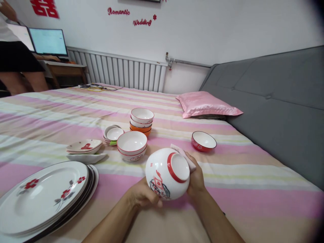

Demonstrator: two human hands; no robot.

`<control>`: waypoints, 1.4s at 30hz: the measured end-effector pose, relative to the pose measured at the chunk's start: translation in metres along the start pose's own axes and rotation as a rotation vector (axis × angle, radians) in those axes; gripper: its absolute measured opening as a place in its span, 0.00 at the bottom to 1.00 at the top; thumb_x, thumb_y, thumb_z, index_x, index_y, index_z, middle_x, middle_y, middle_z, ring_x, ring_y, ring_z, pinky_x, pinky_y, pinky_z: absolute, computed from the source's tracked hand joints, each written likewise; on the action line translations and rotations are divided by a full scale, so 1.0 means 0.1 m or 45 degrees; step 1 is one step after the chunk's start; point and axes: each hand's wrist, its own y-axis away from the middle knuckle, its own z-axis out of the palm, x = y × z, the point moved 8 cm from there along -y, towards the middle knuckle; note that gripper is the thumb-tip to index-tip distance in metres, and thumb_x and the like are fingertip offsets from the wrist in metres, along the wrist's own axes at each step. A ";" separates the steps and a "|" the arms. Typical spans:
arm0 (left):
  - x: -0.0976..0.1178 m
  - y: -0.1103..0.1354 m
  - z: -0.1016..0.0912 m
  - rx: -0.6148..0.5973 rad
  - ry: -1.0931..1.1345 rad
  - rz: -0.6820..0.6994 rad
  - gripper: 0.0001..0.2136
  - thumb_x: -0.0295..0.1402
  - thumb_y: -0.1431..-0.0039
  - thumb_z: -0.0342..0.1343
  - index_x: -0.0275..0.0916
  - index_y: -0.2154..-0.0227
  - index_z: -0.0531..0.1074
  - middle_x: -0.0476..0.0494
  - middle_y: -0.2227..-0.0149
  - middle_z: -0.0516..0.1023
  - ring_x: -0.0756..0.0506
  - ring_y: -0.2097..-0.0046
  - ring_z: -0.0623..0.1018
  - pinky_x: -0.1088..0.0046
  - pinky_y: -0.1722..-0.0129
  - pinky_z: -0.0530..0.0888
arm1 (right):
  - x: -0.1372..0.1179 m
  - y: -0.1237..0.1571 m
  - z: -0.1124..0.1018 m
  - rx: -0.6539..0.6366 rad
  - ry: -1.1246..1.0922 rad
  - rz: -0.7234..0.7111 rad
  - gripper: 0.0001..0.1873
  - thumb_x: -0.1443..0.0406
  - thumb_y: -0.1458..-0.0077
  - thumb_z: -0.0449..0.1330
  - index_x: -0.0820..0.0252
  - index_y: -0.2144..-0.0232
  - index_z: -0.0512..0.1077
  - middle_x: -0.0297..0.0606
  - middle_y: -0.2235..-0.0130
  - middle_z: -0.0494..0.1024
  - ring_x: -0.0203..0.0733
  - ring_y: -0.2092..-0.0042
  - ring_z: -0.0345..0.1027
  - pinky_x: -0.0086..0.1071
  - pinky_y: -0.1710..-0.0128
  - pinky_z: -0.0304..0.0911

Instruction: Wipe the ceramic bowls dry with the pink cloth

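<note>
A white bowl (162, 172) with a red foot ring and a red and black drawing is held tilted, its base turned up toward the right. My left hand (146, 194) grips its lower left side, thumb on the outside. On the right, my right hand (196, 175) presses a pale pinkish cloth (188, 158) against the bowl's side, fingers closed around it. Just beyond the held bowl stand two nested white bowls (131, 145) with red rims. A red bowl (202, 143) with a white inside sits upright to the right of my hands.
Stacked plates (45, 192) lie at the left front, below boat-shaped dishes (84, 148) and small dishes (113, 133). A taller bowl stack (141, 121) stands behind. Beyond are a pink pillow (206, 103), grey headboard (265, 91), cables (97, 87) and a person (19, 57) near monitors (48, 41).
</note>
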 end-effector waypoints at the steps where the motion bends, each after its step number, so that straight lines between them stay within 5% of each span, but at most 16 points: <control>1: -0.02 0.01 0.01 -0.031 -0.028 -0.041 0.20 0.19 0.76 0.64 0.31 0.70 0.80 0.36 0.67 0.82 0.33 0.57 0.78 0.65 0.61 0.74 | 0.00 0.00 0.00 -0.023 -0.016 0.062 0.22 0.52 0.45 0.54 0.55 0.54 0.75 0.36 0.56 0.80 0.51 0.51 0.70 0.40 0.52 0.64; 5: -0.06 0.01 0.04 -0.101 -0.074 -0.120 0.17 0.22 0.77 0.69 0.32 0.74 0.80 0.39 0.71 0.82 0.39 0.64 0.79 0.73 0.68 0.73 | -0.06 0.03 0.03 -0.169 -0.095 0.180 0.20 0.54 0.44 0.56 0.55 0.54 0.75 0.36 0.53 0.78 0.49 0.50 0.69 0.38 0.50 0.62; 12: -0.06 -0.02 0.03 -0.050 -0.188 -0.118 0.16 0.22 0.79 0.70 0.32 0.78 0.78 0.42 0.76 0.80 0.45 0.71 0.75 0.73 0.70 0.72 | -0.16 0.04 0.05 -0.314 -0.035 0.137 0.17 0.57 0.44 0.58 0.56 0.54 0.74 0.37 0.48 0.74 0.46 0.46 0.65 0.35 0.46 0.57; 17: -0.04 -0.07 -0.06 0.164 -0.171 -0.078 0.16 0.17 0.81 0.65 0.31 0.78 0.77 0.45 0.78 0.77 0.49 0.74 0.71 0.77 0.76 0.68 | -0.22 0.00 -0.05 -0.249 0.018 0.061 0.19 0.56 0.46 0.60 0.57 0.54 0.73 0.40 0.52 0.76 0.46 0.54 0.70 0.35 0.57 0.64; 21: 0.08 -0.16 -0.12 0.270 -0.051 0.113 0.15 0.15 0.74 0.55 0.32 0.77 0.76 0.49 0.80 0.74 0.54 0.78 0.67 0.82 0.79 0.62 | -0.33 -0.06 -0.23 -0.032 0.118 -0.088 0.19 0.56 0.49 0.63 0.57 0.56 0.74 0.38 0.57 0.78 0.43 0.60 0.71 0.32 0.63 0.64; 27: 0.21 -0.16 -0.37 0.624 0.129 0.352 0.29 0.15 0.66 0.56 0.40 0.56 0.74 0.44 0.58 0.78 0.50 0.66 0.74 0.80 0.70 0.69 | -0.37 -0.04 -0.36 0.280 0.299 -0.186 0.21 0.53 0.53 0.65 0.58 0.58 0.73 0.38 0.59 0.77 0.43 0.60 0.70 0.32 0.63 0.64; 35: 0.14 -0.15 -0.47 0.738 -0.013 0.333 0.27 0.20 0.60 0.53 0.37 0.52 0.74 0.39 0.49 0.76 0.40 0.52 0.75 0.70 0.57 0.70 | -0.26 0.04 -0.33 0.471 0.532 -0.213 0.22 0.51 0.57 0.66 0.59 0.63 0.72 0.37 0.63 0.76 0.42 0.62 0.68 0.31 0.65 0.64; 42: 0.13 -0.06 -0.64 0.989 -0.150 0.395 0.15 0.37 0.45 0.51 0.36 0.58 0.75 0.40 0.55 0.78 0.40 0.50 0.74 0.68 0.53 0.68 | -0.05 0.10 -0.06 0.210 0.410 0.155 0.22 0.51 0.60 0.68 0.59 0.67 0.71 0.31 0.74 0.72 0.34 0.74 0.62 0.26 0.78 0.58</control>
